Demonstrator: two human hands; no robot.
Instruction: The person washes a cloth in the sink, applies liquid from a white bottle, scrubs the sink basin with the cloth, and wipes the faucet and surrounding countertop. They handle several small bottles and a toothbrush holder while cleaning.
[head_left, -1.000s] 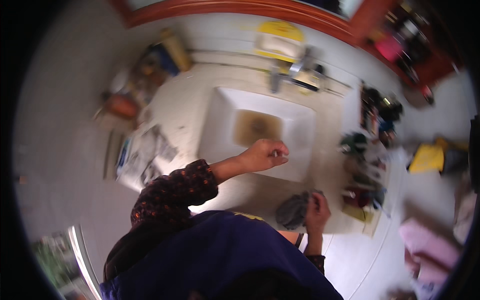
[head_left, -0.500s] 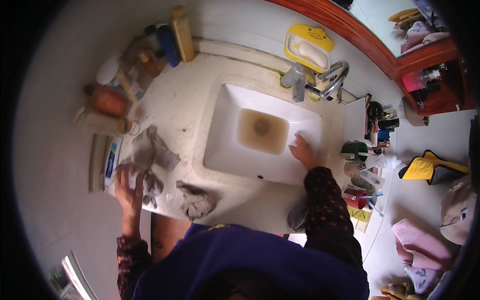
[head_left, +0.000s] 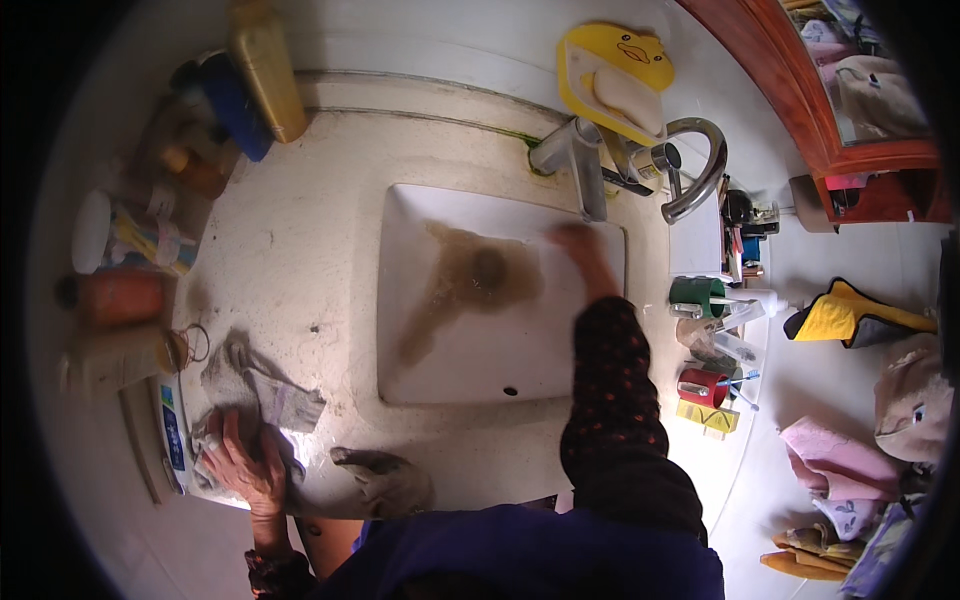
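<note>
A: Hands first, quick. Left hand (head_left: 245, 462)?

B: Flat, fingers spread over a grey rag (head_left: 262, 400) at the near left corner of the counter (head_left: 300, 250). Pressing on it, not gripping as far as I can tell. Half a second ago it was in about the same place on that rag, so no real change there.

A: Right hand (head_left: 580, 250)?

B: Motion-blurred, inside the white sink basin (head_left: 480, 360), at the far right corner just below the tap (head_left: 575, 160). Half a second ago it rested on the basin's near right rim; now it's reached further in toward the tap. Can't tell how open it is, too smeared. Can't tell if it holds anything.

A: What does the shift mean?

B: My read: the right hand is working on the basin while the left just holds the rag down. Brown dirty water (head_left: 470, 280) lies around the drain and streaks toward the near left.

A: Surroundings?

B: A second crumpled grey cloth (head_left: 385, 480) lies on the counter's near edge, apart from both hands. Bottles and jars (head_left: 150, 240) crowd the left side, a yellow soap dish (head_left: 610, 75) sits behind the tap, cups with toothbrushes (head_left: 710, 340) stand right of the basin.
</note>
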